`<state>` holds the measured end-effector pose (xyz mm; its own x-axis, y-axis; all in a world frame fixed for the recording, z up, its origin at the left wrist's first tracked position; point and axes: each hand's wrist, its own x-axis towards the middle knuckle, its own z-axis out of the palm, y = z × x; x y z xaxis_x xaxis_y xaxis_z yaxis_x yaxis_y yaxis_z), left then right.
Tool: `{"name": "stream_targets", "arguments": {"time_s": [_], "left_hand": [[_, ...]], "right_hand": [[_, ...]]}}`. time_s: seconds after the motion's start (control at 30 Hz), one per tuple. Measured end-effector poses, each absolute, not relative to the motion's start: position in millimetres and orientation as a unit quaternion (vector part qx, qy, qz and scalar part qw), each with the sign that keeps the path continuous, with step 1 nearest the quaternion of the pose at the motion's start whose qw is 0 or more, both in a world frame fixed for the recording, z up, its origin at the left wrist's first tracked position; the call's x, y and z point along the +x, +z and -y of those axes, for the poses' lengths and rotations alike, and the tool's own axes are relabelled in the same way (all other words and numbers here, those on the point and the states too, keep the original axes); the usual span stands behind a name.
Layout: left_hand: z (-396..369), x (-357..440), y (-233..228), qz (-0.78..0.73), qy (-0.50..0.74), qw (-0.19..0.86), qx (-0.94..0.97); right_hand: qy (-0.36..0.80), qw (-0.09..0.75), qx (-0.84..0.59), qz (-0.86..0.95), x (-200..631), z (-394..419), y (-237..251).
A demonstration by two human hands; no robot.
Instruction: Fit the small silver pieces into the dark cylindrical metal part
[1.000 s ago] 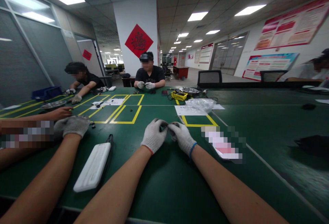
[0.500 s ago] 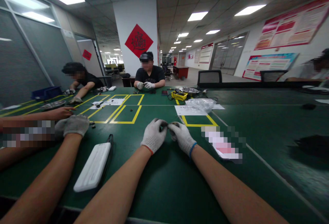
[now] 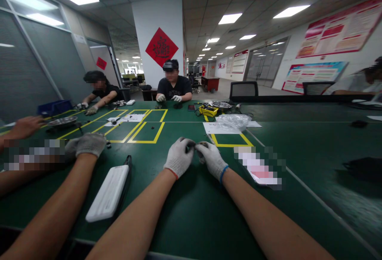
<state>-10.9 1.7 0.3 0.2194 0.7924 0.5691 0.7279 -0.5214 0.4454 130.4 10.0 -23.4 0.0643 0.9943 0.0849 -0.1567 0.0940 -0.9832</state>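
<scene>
My left hand (image 3: 180,157), in a white knit glove with an orange cuff edge, is held over the green table (image 3: 191,220). Its thumb and fingers are curled into a pinch. Opposite it, my right hand (image 3: 211,157), gloved in white with a blue cuff edge, is closed too. The fingertips of both hands meet or nearly meet. Whatever sits between them is small and mostly covered by the gloves, so I cannot name it. Right of my right hand lies a flat, phone-like object (image 3: 259,168), largely blurred out.
Left of my forearm lies a white slab-shaped device (image 3: 107,194) on a dark object. A neighbour's gloved hand (image 3: 91,144) works nearby. Yellow tape outlines (image 3: 143,141), a clear plastic bag (image 3: 234,122) and a yellow container with cables (image 3: 209,111) lie ahead.
My hands stay almost still. Across the table, a person's gloved hands have parted. The person at far left has shifted right and more upright, and a bare hand at left has moved leftward.
</scene>
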Motion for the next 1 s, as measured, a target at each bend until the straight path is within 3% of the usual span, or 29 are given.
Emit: {"name": "stream_targets", "arguments": {"time_s": [1.0], "left_hand": [[-3.6, -11.9, 1.4, -0.476, 0.401, 0.048, 0.782]], "right_hand": [[0.511, 0.577, -0.449, 0.451, 130.8, -9.1, -21.6]]}}
